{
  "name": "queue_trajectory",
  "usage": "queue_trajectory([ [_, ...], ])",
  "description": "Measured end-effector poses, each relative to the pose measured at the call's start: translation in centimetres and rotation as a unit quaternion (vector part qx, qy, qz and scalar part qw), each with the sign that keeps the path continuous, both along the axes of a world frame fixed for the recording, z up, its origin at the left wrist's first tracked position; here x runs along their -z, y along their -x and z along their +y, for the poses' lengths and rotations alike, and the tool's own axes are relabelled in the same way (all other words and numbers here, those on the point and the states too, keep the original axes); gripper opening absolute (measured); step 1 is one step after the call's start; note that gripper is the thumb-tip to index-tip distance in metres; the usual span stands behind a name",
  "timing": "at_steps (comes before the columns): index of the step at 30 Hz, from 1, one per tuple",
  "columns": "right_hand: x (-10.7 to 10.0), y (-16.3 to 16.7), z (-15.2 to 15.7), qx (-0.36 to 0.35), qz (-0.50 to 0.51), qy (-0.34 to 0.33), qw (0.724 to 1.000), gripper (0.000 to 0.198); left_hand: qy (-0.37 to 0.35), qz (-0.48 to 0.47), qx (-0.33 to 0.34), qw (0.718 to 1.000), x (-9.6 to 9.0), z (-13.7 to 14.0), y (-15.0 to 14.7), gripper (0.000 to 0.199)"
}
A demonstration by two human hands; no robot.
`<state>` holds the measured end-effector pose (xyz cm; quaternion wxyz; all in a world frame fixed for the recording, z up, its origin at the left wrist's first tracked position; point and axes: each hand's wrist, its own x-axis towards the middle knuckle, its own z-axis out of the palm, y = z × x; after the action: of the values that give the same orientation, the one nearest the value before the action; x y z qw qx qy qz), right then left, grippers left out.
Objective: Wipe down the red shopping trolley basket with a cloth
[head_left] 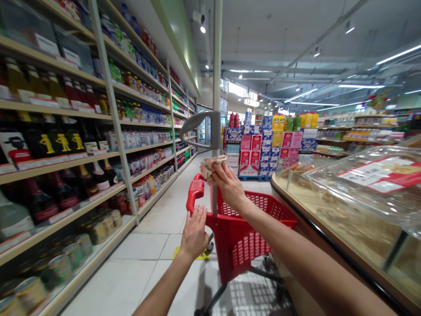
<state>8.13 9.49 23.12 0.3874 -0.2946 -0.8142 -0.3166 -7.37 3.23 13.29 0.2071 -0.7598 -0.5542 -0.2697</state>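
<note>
A red plastic shopping cart (226,259) stands in front of me, with a red handle (196,189) at its left end. From the cart rises a pole (217,57) bearing a grey loop-shaped grip (214,129). My right hand (228,183) is closed on a light, patterned cloth (207,169), pressing it to the pole just below the grey grip. My left hand (194,230) lies with fingers stretched out on the red rim just below the handle. Its palm faces down, and nothing shows in it.
Shelves (113,109) of bottles and cans line the left side. A display counter (329,228) with clear plastic food boxes (371,175) runs close along the right. Stacked drink cartons (250,153) stand ahead. A yellow floor mark (177,252) shows beneath the cart.
</note>
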Motion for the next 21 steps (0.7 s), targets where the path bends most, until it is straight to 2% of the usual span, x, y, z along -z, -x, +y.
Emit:
queue_trajectory([
  [2,0.5,0.0,-0.2,0.006,-0.011,0.002,1.0,0.042,0.0,0.003,0.002,1.0,0.1,0.1,0.1,0.067],
  [5,3.8,-0.7,-1.1,0.002,-0.081,0.022,0.996,0.043,-0.003,0.001,0.001,1.0,0.6,0.4,0.1,0.069],
  [7,4.9,-0.9,-1.4,0.002,-0.104,0.033,0.994,0.044,-0.008,-0.004,-0.005,1.0,0.7,0.5,0.0,0.069],
  [9,3.8,-0.6,-1.2,0.011,-0.085,0.032,0.996,0.044,-0.013,-0.007,-0.01,1.0,0.7,0.5,-0.1,0.069],
  [12,1.1,0.3,-0.7,0.032,-0.015,0.019,0.999,0.043,-0.018,-0.002,-0.005,1.0,0.4,0.3,-0.1,0.068],
  [13,0.8,0.5,-0.6,0.035,0.002,0.017,0.999,0.043,-0.019,-0.001,-0.002,1.0,0.4,0.3,-0.1,0.068],
  [15,1.9,0.5,-0.8,0.03,0.007,0.021,0.999,0.043,-0.018,0.0,0.0,1.0,0.5,0.4,0.0,0.069],
  [18,5.3,0.1,-1.5,0.015,-0.03,0.046,0.998,0.044,-0.017,-0.008,-0.006,1.0,0.9,0.7,0.1,0.07],
  [19,5.9,0.1,-1.6,0.014,-0.036,0.053,0.998,0.044,-0.016,-0.01,-0.006,1.0,1.0,0.8,0.1,0.07],
  [21,5.3,0.5,-1.7,0.025,-0.018,0.057,0.998,0.043,-0.017,-0.013,-0.008,1.0,1.0,0.8,0.0,0.071],
])
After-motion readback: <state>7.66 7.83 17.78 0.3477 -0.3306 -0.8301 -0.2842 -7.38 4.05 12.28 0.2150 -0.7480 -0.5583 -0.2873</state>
